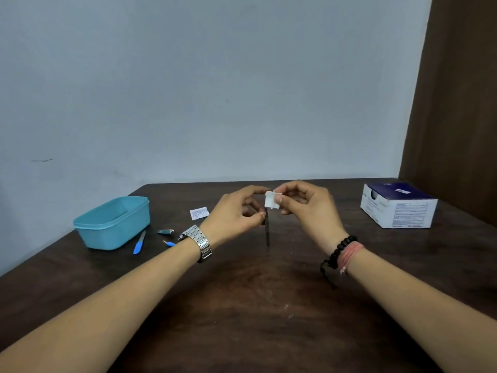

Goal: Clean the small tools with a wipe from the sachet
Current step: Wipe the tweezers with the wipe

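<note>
Above the middle of the dark wooden table (242, 305), my left hand (236, 211) pinches a thin dark metal tool (267, 232) that hangs straight down. My right hand (309, 208) pinches a small white wipe (271, 200) folded over the tool's top end. An opened white sachet (199, 212) lies flat behind my left hand. A blue-handled file (139, 242), a silver nail clipper (165, 232) and a small blue-handled tool (169, 243) lie on the table left of my left wrist.
A turquoise plastic tub (113, 224) stands at the left near the table's edge. A white and dark blue cardboard box (398, 205) sits at the back right. A pale wall runs behind the table and a brown panel rises on the right.
</note>
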Demonstrator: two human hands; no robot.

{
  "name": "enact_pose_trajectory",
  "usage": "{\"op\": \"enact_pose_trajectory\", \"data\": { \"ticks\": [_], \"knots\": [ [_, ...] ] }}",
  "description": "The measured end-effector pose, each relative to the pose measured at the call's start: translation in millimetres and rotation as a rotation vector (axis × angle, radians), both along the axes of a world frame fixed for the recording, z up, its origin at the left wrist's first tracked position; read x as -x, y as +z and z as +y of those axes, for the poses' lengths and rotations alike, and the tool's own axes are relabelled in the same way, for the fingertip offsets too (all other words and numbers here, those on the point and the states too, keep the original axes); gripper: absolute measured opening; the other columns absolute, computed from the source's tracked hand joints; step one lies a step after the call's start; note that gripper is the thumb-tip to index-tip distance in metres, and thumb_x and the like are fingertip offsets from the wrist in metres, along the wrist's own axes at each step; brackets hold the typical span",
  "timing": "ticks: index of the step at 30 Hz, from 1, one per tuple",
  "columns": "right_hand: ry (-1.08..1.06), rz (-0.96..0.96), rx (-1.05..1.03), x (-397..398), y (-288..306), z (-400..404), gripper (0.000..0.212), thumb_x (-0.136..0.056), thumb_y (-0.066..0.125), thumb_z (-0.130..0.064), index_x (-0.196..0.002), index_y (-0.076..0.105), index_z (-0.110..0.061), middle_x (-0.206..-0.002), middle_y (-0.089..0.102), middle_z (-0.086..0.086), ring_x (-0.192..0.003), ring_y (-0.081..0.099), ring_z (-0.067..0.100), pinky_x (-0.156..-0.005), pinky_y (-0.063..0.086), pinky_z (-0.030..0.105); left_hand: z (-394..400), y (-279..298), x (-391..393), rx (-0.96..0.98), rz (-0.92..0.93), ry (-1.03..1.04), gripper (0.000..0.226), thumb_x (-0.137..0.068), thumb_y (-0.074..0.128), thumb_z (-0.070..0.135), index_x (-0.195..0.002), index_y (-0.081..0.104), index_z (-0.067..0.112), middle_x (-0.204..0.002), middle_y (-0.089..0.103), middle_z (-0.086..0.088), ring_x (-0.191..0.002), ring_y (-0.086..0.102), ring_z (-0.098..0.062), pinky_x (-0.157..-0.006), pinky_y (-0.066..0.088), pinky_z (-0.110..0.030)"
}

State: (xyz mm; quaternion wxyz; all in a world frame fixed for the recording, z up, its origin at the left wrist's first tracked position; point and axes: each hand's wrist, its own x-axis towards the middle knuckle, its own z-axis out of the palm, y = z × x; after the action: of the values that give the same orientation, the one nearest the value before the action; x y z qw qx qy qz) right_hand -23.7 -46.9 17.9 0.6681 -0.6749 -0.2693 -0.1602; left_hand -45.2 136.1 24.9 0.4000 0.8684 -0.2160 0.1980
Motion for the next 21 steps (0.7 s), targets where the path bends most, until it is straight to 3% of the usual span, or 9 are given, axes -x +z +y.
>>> {"op": "enact_pose_trajectory", "data": {
  "ticks": [12,21],
  "knots": [
    [-0.068,-0.054,0.034,5.4,1.5,2.0,0.008,-0.084,0.072,-0.003,-0.085,0.072,-0.012,-0.085,0.074,0.0,-0.077,0.07,0.009,-0.069,0.054,0.017,-0.2,-4.0,3.8,0.015,-0.001,-0.031,0.059,-0.081,0.064,0.009,-0.134,0.047,0.029,-0.077,0.068,0.016,-0.071,0.07,-0.005,-0.076,0.047,-0.009],
    [0.033,-0.031,0.205,5.6,-2.9,2.7,0.011,-0.087,0.07,-0.008,-0.089,0.075,-0.018,-0.088,0.076,-0.003,-0.083,0.071,0.011,-0.069,0.056,0.021,1.5,-4.0,6.3,-0.005,-0.052,0.003,0.061,-0.078,0.064,0.008,-0.134,0.046,0.027,-0.08,0.072,0.007,-0.07,0.069,-0.003,-0.077,0.048,-0.01]
  ]
}}
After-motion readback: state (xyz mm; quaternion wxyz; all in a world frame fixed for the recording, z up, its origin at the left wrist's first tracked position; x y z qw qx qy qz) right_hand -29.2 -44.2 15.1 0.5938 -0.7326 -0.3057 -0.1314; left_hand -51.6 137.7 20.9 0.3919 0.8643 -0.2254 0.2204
